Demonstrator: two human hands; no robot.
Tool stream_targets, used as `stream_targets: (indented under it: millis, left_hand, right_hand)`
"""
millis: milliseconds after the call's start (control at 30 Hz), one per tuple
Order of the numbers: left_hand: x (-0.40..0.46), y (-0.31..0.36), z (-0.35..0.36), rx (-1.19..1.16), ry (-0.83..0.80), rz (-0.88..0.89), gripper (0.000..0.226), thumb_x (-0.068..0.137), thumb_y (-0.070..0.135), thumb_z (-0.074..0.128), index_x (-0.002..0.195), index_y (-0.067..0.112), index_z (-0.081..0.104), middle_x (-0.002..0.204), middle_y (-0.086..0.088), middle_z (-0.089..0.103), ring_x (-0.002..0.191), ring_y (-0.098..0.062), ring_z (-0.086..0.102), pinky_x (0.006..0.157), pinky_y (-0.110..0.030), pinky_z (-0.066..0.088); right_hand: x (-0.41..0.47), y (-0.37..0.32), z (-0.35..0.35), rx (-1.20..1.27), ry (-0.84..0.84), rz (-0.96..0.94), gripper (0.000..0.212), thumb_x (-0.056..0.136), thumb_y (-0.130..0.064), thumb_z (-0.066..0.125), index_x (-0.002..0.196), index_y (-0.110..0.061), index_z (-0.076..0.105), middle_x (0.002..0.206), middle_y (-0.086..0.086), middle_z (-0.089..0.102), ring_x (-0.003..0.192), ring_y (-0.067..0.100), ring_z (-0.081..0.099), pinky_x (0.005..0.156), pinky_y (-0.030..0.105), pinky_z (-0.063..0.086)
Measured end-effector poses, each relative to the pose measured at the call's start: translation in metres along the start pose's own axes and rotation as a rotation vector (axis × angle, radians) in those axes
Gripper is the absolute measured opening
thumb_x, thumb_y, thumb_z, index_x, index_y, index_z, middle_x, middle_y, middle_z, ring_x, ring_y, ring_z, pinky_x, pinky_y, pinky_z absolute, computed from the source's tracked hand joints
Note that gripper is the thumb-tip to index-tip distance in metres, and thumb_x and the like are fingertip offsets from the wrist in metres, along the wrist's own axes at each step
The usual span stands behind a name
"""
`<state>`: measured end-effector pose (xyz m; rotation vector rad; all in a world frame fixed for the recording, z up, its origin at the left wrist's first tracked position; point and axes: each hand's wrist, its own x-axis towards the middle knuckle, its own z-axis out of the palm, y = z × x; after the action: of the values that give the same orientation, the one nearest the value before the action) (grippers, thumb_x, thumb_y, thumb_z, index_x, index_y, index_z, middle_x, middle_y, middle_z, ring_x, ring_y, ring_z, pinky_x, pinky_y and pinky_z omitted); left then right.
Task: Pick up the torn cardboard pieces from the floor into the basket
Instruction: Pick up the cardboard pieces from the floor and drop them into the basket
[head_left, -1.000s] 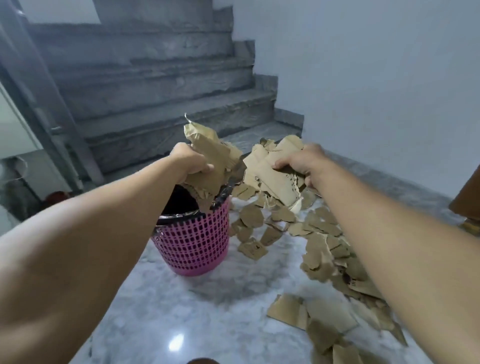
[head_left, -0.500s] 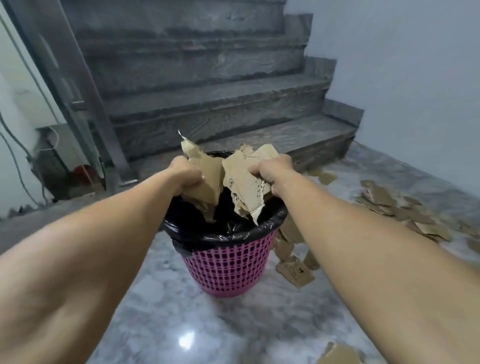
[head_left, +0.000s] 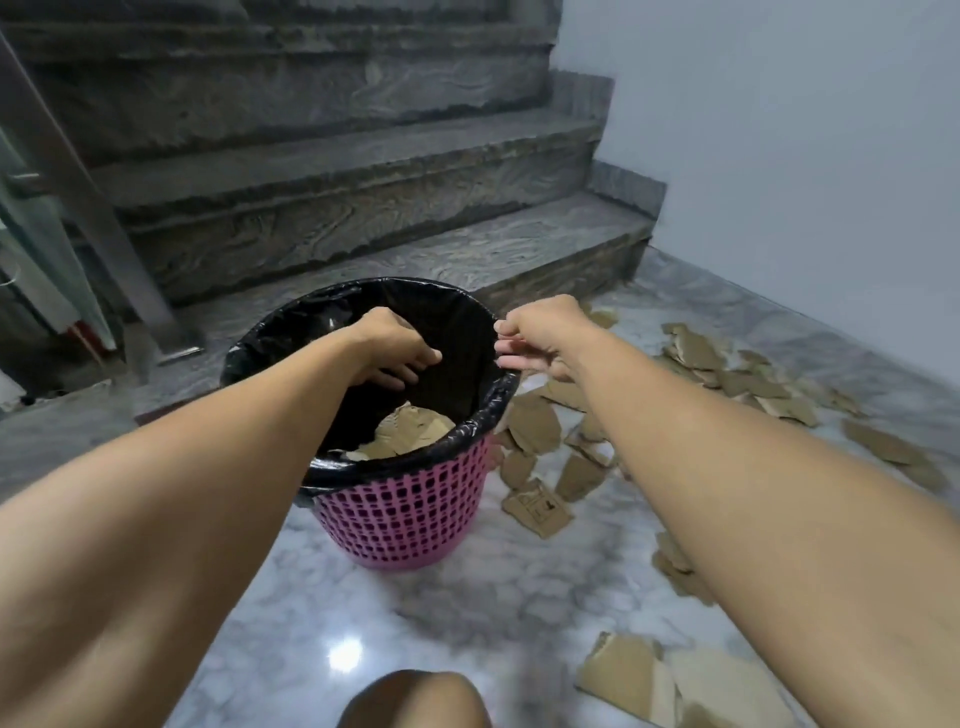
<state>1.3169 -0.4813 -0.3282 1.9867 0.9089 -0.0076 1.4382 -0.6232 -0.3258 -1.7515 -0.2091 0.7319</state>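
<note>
A round pink lattice basket (head_left: 400, 525), lined with a glossy black bag (head_left: 291, 338), holds flat brown cardboard scraps (head_left: 410, 431) at its bottom. The left hand (head_left: 395, 345) hangs over the opening, fingers loosely spread and empty, scraps at 6 o'clock below. The right hand (head_left: 545, 332), at the rim's 3 o'clock, is loosely curled, holding nothing. Jagged cardboard pieces (head_left: 535, 431) litter the polished marble floor (head_left: 467, 613) rightward.

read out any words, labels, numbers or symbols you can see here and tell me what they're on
No text here can be read.
Torn cardboard piece on the floor right of the pink basket: dark printed marks, too blurred to read.
Black liner bag, the stairs and the wall: no print visible.
</note>
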Motion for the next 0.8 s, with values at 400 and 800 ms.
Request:
stream_targets:
  millis: [400,800]
  left_hand:
    - [-0.06,0.108,0.18,0.006,-0.036,0.226,0.004,0.08,0.005,0.066,0.082,0.008,0.067,0.071,-0.01,0.063,0.053,-0.017,0.057,0.047,-0.024,0.043]
    - [-0.137,-0.018,0.423,0.773,-0.566,0.065,0.115,0.059,0.047,0.088,0.151,0.02,0.024,0.153,-0.011,0.021,0.138,-0.033,0.03,0.11,-0.045,0.036]
  right_hand:
    - [-0.068,0.09,-0.223,-0.151,0.068,0.193,0.007,0.09,-0.015,0.065,0.094,-0.009,0.063,0.087,0.004,0.064,0.073,0.012,0.063,0.074,0.033,0.058]
    - [-0.171,0.326,-0.343,-0.6,-0.042,0.486,0.035,0.075,-0.018,0.083,0.1,-0.006,0.061,0.093,0.013,0.061,0.08,0.023,0.063,0.063,0.035,0.053]
